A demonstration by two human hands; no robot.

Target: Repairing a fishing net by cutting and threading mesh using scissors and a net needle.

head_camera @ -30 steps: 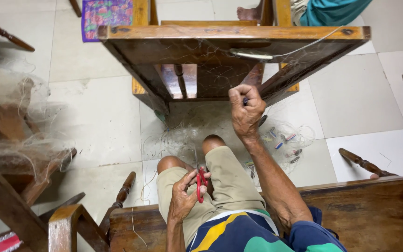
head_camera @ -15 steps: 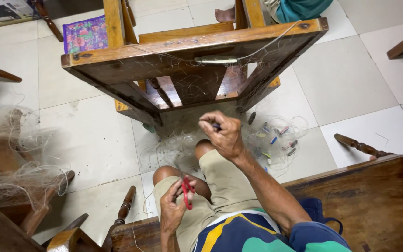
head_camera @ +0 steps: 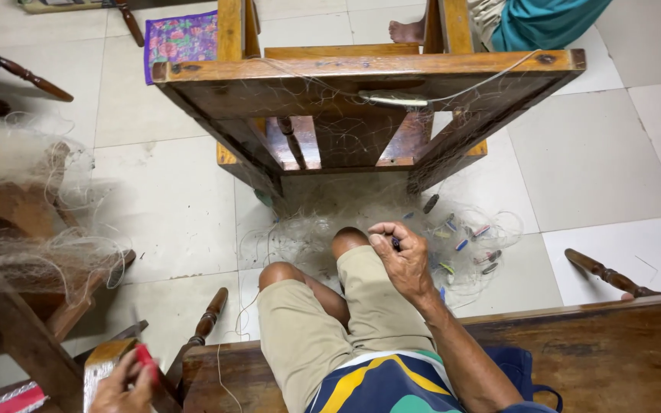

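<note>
Over tiled floor [head_camera: 170, 199], right hand [head_camera: 403, 260] pinches fishing net [head_camera: 392, 222] at fingertips.

The left hand [head_camera: 122, 388] was cut off by the bottom edge and motion-blurred; the red object [head_camera: 147, 362] in it could not be identified. The right hand [head_camera: 403, 258] pinched a small dark item, too small to identify. The fishing net [head_camera: 361, 222] strands were too fine to trace. The seated person [head_camera: 499, 19] was cropped by the top edge.
</note>
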